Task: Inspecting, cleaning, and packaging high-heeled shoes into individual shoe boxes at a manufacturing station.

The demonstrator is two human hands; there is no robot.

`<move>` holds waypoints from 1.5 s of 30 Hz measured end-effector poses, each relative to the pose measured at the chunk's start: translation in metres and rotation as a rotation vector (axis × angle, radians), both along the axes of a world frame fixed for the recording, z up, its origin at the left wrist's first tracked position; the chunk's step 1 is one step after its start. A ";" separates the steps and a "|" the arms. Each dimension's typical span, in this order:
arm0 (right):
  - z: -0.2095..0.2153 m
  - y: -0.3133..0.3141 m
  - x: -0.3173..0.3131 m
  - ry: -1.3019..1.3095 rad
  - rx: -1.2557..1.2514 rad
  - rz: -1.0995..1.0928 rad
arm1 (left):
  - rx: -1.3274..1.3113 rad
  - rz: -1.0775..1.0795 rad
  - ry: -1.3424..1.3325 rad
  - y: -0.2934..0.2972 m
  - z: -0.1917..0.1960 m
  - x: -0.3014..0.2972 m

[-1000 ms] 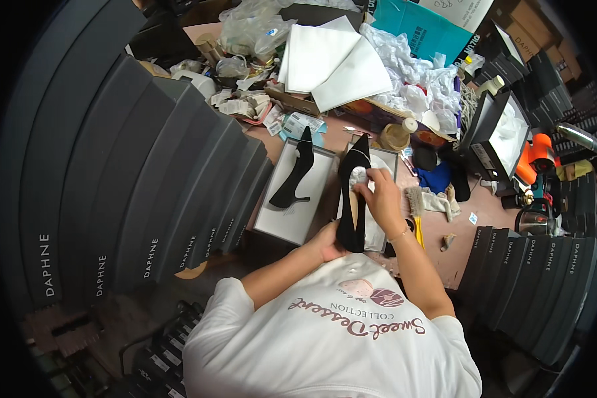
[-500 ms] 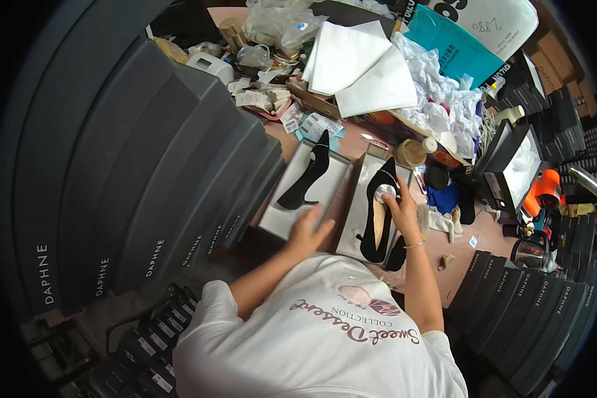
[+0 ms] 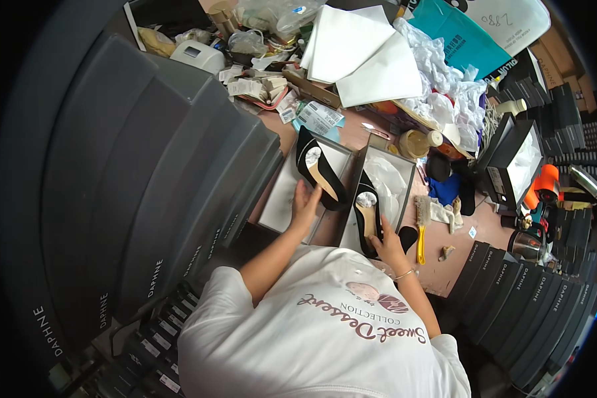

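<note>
My left hand (image 3: 304,207) grips a black pointed pump (image 3: 335,188) near its heel end. That pump is turned insole up over the left box part (image 3: 276,211), with a crumpled white paper wad (image 3: 313,156) in its toe. A second black pump (image 3: 360,224), also with white stuffing, lies along the left side of the right shoe box (image 3: 405,174). My right hand (image 3: 389,247) is closed on its heel end, the thumb at the opening. White tissue paper (image 3: 386,179) lies inside the right box.
Grey shoe boxes are stacked high at the left (image 3: 159,132) and lower right (image 3: 524,298). A yellow-handled brush (image 3: 421,232), a jar (image 3: 412,144) and a blue cloth (image 3: 444,190) lie right of the boxes. White sheets (image 3: 351,46) and labels (image 3: 320,116) lie beyond.
My left hand has taken hold of the left pump, which lay on its side, and turned it insole up. My right hand and its pump have shifted nearer me and left.
</note>
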State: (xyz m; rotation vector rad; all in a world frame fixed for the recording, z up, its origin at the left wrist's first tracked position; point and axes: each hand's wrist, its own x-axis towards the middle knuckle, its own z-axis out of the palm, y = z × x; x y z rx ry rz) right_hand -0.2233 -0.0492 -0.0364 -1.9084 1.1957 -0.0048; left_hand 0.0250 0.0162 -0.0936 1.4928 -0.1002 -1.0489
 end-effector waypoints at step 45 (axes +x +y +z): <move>0.040 -0.075 0.010 0.314 -0.465 0.175 | 0.070 -0.422 0.788 -0.001 0.059 -0.089</move>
